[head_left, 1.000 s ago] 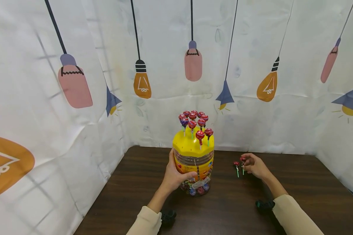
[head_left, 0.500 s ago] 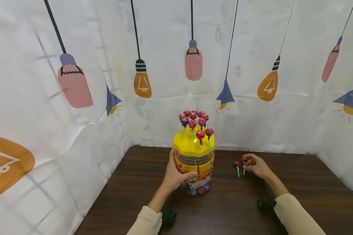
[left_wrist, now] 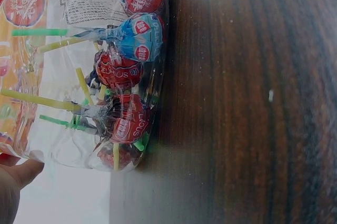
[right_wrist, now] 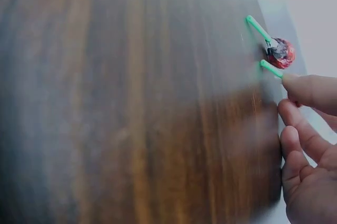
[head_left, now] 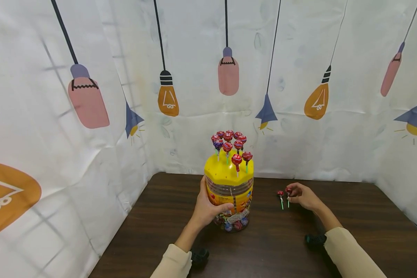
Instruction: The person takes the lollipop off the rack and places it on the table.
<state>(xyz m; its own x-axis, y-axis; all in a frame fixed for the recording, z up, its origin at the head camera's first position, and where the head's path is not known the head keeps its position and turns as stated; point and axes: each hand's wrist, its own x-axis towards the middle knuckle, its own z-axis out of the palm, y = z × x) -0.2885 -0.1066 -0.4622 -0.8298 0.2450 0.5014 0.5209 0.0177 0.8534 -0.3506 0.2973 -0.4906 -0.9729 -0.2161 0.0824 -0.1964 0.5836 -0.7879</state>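
Note:
In the head view, my left hand [head_left: 208,208] grips the side of a clear plastic candy jar [head_left: 226,200], its thumb across the front label. Several wrapped lollipops, mostly red, stand with their sticks in the yellow lid [head_left: 222,175]. More lollipops show through the jar wall in the left wrist view, one of them a blue lollipop [left_wrist: 139,37]. To the right, my right hand [head_left: 304,197] pinches a red lollipop [head_left: 288,190] with a green stick between thumb and fingers. Beside it on the table lies another red lollipop [head_left: 280,194]. Fingers hide most of the held lollipop's head in the right wrist view.
The jar stands upright on a dark wooden table [head_left: 264,247]. Behind and at the left hangs a white curtain [head_left: 198,92] printed with lamps and bulbs, close to the table's back edge.

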